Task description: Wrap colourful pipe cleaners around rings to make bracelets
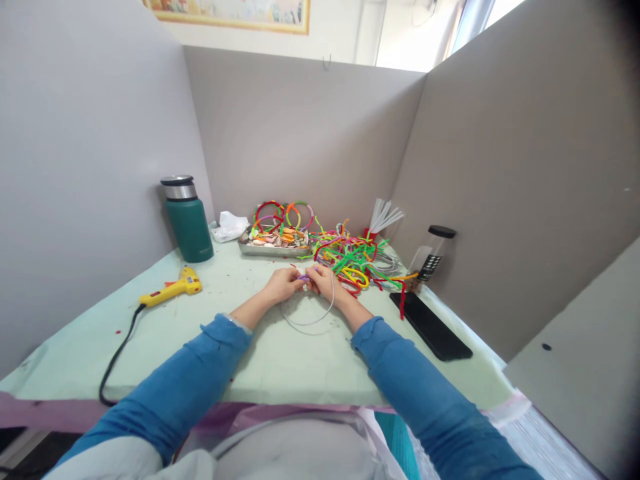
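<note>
My left hand [283,287] and my right hand [322,280] meet over the middle of the table, fingers closed in a pinch. Between them is a short stretch of purple pipe cleaner [303,277], at the top of a thin pale hoop [310,325]. The hoop's lower curve hangs toward me, below the hands. Fingers hide most of the purple piece, so how it sits on the hoop is unclear. Just behind my right hand lies a tangled heap of coloured pipe cleaners [350,257].
A metal tray [275,251] of small pieces and wrapped hoops stands at the back. On the left are a green bottle [189,227], crumpled tissue [230,227] and a corded yellow glue gun [173,289]. To the right lie a black phone [433,327] and clear bottle [434,253]; white sticks [384,217] stand behind.
</note>
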Tool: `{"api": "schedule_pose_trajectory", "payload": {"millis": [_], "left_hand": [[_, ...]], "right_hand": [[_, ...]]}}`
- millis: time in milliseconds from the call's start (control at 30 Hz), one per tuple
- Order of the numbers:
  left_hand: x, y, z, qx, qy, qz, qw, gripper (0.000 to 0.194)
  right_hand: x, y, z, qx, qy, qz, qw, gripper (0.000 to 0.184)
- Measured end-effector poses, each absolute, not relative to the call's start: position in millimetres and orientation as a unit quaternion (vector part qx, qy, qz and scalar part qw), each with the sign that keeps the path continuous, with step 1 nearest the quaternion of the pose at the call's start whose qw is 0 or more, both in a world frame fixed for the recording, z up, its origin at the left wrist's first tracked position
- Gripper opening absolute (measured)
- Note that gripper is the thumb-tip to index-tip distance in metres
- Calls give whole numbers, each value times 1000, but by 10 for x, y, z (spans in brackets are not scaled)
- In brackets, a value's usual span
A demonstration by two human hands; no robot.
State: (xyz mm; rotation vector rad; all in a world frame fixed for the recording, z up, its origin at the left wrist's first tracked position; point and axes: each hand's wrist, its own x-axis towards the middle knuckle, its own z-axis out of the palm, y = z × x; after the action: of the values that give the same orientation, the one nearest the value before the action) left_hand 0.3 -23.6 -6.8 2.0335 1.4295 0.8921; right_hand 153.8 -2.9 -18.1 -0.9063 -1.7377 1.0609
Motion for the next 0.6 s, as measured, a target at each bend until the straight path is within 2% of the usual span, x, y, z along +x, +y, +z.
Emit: {"api": "schedule_pose_trajectory", "payload": {"millis": [600], "left_hand": [[-9,-212,-89,748,514,324,267,33]], "right_hand": [[1541,0,-212,-356,-701,429,444,28]]}}
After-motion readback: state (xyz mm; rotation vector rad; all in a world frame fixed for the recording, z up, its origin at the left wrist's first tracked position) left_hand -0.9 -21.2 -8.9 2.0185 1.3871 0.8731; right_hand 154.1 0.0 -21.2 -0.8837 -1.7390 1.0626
